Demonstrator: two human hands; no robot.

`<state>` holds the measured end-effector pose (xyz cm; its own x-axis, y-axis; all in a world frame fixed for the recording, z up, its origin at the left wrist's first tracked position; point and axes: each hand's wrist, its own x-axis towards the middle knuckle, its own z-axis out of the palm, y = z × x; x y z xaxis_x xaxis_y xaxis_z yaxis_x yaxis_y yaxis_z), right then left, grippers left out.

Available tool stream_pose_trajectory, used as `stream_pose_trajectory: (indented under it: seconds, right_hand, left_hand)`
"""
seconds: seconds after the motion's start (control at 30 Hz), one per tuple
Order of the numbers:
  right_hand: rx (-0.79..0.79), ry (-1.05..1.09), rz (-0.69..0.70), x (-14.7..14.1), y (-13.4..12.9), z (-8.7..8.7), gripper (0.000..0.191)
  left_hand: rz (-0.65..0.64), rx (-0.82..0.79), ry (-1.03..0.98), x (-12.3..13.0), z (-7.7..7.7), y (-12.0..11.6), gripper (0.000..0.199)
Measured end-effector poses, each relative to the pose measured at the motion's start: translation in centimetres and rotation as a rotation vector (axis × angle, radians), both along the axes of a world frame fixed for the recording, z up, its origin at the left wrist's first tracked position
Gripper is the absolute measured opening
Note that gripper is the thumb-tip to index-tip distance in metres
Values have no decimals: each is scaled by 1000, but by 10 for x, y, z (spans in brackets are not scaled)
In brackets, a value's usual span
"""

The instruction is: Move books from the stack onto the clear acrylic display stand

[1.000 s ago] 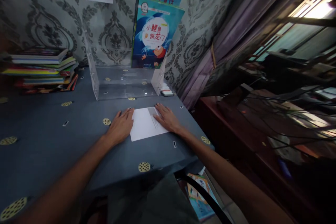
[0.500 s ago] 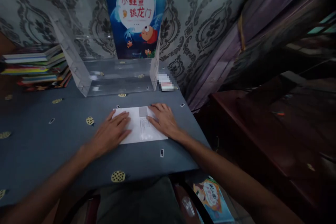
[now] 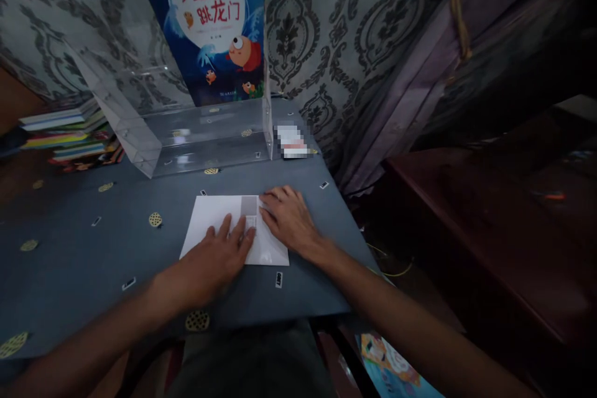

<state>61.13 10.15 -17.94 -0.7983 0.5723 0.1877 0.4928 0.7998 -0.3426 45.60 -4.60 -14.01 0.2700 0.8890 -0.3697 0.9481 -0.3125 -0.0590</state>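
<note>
1. Left hand (image 3: 212, 261), 7 o'clock of the paper: fingers released, spread across it, seemingly pressing lightly.
2. Paper (image 3: 209, 211): flat on the table (image 3: 84, 267); sliding it would call for even, light pressure.
3. Right hand (image 3: 293, 224), 2 o'clock: fingers unclenched, resting on its edge.
4. Clear rack (image 3: 135, 143), 11 o'clock: obstructs the far side.
5. Book stack (image 3: 79, 137), 10 o'clock.
6. Upright book (image 3: 224, 68), 12 o'clock, at the rack.

White paper sheet (image 3: 214, 214): flat on the patterned tablecloth (image 3: 107, 261), printed near its middle
Left hand (image 3: 219, 255): palm down on the sheet's near part
Right hand (image 3: 286, 217): on the sheet's right side
Clear acrylic stand (image 3: 209, 152): beyond the sheet, holding a blue picture book (image 3: 214, 31)
Book stack (image 3: 74, 130): beyond the sheet, farther left
</note>
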Motion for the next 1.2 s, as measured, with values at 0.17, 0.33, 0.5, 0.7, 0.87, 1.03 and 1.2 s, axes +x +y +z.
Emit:
stream_pose_trajectory:
  seconds: [0.17, 0.33, 0.5, 0.7, 0.87, 1.03, 1.2]
  right_hand:
    - [4, 65, 57, -1, 2, -4, 28]
    - [-147, 108, 465, -16, -2, -1, 33]
    - [-316, 18, 680, -63, -27, 12, 41]
    - [-298, 32, 751, -115, -49, 9, 42]
    - [-205, 12, 653, -113, -34, -5, 47]
    - [-136, 3, 501, -83, -8, -19, 51]
    - [-88, 9, 422, -58, -5, -22, 49]
  left_hand:
    - [30, 152, 90, 12, -22, -10, 69]
    - [-39, 266, -90, -8, -28, -31, 65]
    - [-139, 330, -454, -44, -28, -44, 46]
    - [-102, 276, -770, -78, -37, -52, 56]
    - [-137, 265, -827, -91, -48, -57, 52]
    - [-108, 293, -813, -91, -56, -60, 51]
    - [-110, 324, -682, -89, -50, -60, 57]
